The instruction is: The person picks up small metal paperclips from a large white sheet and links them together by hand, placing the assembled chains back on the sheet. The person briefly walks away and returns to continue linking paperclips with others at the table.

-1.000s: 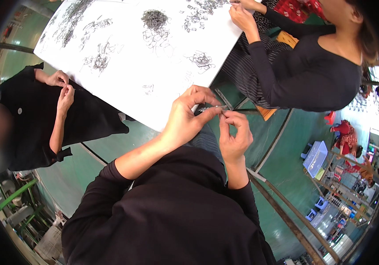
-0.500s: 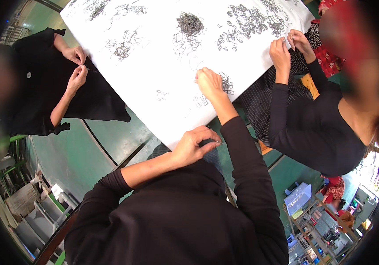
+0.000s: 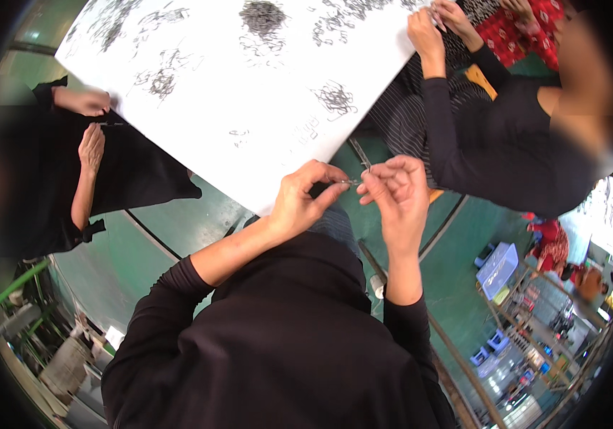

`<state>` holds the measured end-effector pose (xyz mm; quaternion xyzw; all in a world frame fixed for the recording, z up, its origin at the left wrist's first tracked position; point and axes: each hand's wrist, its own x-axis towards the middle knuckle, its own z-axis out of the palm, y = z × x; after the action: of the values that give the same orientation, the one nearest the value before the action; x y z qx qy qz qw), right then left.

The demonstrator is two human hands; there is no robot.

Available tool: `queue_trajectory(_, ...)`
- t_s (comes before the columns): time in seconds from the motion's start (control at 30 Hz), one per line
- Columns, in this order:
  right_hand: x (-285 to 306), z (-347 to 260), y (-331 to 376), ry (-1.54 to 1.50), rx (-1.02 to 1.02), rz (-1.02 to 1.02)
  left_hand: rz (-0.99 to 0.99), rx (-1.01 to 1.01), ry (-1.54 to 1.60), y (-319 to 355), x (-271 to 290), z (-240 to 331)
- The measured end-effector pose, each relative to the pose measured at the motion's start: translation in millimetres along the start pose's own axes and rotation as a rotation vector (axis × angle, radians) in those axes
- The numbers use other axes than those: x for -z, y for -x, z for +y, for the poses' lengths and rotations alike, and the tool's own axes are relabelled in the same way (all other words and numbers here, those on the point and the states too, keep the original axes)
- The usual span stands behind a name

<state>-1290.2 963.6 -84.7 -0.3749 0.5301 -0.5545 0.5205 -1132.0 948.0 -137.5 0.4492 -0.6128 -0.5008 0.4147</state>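
Note:
Just off the table's near corner, my left hand [image 3: 306, 196] pinches a small metal wire piece [image 3: 349, 182] between thumb and fingertips. My right hand [image 3: 398, 189] meets it from the other side, thumb and forefinger closed at the piece's end. Whether a second piece is in the right fingers is too small to tell. On the white tabletop [image 3: 213, 136] ahead lie a loose pile of dark wire pieces [image 3: 335, 98], a few rectangular wire loops [image 3: 306, 131] and a small cluster of bits [image 3: 238, 136].
A dense heap of dark wire pieces [image 3: 263, 18] and further scattered piles [image 3: 157, 82] cover the table's far part. A co-worker's hands [image 3: 92, 136] work at the left edge, another's hands [image 3: 431, 36] at the right. A blue crate [image 3: 497, 272] stands at lower right.
My right hand has drawn back from the pieces on the table to meet my left hand at the near corner. The view has shifted, so the table sits higher and further left.

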Motion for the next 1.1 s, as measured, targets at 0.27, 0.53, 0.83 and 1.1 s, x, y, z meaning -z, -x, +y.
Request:
queue_trajectory(0.27, -4.9, 23.0, 23.3, -0.002, 0.089, 0.268, -0.048, -0.074, -0.022, -10.4, -9.2, 2.9)
queue_trajectory(0.53, 10.5, 48.3, 15.5, 0.202, 0.398, 0.348, -0.092, -0.207, -0.096, -53.6, -7.9, -29.1)
queue_trajectory(0.83, 35.2, 61.4, 1.3, 0.288, 0.421, 0.237, 0.233, -0.114, -0.809, -250.7, 33.5, -139.2)
queue_trajectory(1.1, 30.3, 64.0, -3.3, 0.347, 0.407, 0.215, 0.028, 0.188, -0.490, -218.0, 23.6, -97.0)
